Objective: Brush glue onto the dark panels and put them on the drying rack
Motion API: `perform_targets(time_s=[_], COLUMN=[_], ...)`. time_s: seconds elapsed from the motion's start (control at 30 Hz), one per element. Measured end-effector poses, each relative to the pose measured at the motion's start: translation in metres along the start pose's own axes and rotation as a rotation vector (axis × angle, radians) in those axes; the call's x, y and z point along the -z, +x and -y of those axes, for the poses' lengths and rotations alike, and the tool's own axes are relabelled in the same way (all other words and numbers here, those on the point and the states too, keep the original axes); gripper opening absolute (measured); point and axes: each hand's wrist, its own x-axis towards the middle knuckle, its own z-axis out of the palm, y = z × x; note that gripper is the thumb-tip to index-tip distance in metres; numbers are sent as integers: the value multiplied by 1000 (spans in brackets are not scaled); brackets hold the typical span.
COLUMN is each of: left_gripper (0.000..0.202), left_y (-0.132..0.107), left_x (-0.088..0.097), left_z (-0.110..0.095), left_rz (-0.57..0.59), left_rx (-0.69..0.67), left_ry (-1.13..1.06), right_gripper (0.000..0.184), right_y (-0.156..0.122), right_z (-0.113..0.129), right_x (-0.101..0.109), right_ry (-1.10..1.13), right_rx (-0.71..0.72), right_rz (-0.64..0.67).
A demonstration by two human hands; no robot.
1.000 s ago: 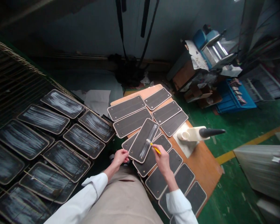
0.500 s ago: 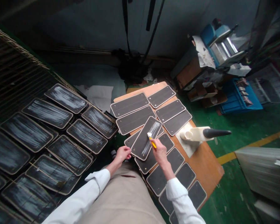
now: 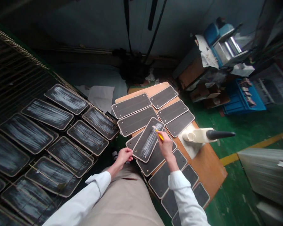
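My right hand (image 3: 165, 144) grips a small brush (image 3: 160, 135) with a yellow handle, its pale tip on the upper part of a dark rectangular plate (image 3: 141, 141). White streaks run along that plate, which has rounded corners, a light edge and small holes near its ends. With closed fingertips my left hand (image 3: 124, 156) pinches the plate's lower left corner. The plate lies aslant over other dark plates on a wooden board (image 3: 208, 163). Beside them on the board stands a cream plastic bottle (image 3: 198, 135) with a black tapered end.
On my left a wire rack (image 3: 21, 47) carries several white-streaked plates (image 3: 47, 113). Several unstreaked plates (image 3: 134, 104) cover much of the board. Behind to the right are a blue machine with rollers (image 3: 228, 47) and a blue crate (image 3: 244, 99). Pale stacked sheets (image 3: 266, 175) stand at far right.
My right hand has moved the brush up and to the right along the plate. More white streaks now cover its middle and lower part. My left hand stays at the corner.
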Motion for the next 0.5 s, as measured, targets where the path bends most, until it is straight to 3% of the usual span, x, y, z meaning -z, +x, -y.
perform_targets(time_s=[0.1,0.2,0.33,0.5], left_gripper=[4,5,10,12], left_y=[0,0,1,1], left_x=[0,1,2,3], left_z=[0,1,2,2], left_rz=[1,-1,2,14], left_rx=[-3,-7,-6,-6], left_ry=[-11,-29,-57,-81], right_gripper=[27,28,22,20], right_y=[32,26,-32,-107], right_z=[-12,-10,14,60], right_x=[-11,-22,-29,-22], right_ry=[-113,-181,-121,82], right_rx=[2,5,23,7], right_rz=[-50,3,172,390])
